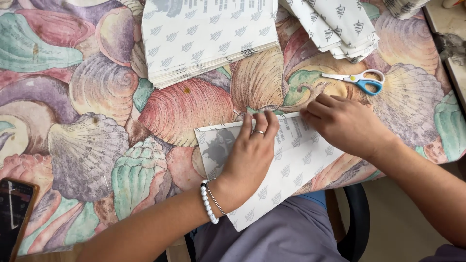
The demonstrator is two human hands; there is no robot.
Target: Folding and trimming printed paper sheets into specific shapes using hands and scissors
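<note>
A white printed paper sheet (291, 160) with small leaf marks lies at the table's front edge, overhanging toward my lap. My left hand (250, 155), wearing a ring and a white bead bracelet, presses flat on the sheet with fingertips at its folded top edge. My right hand (342, 123) rests on the sheet's upper right corner, fingers curled and pressing the fold. Neither hand lifts anything.
A thick stack of the same printed sheets (208, 36) lies at the back. Folded pieces (340, 26) pile at the back right. Blue-handled scissors (361, 80) lie beyond my right hand. A phone (14, 211) sits front left on the seashell tablecloth (92, 145).
</note>
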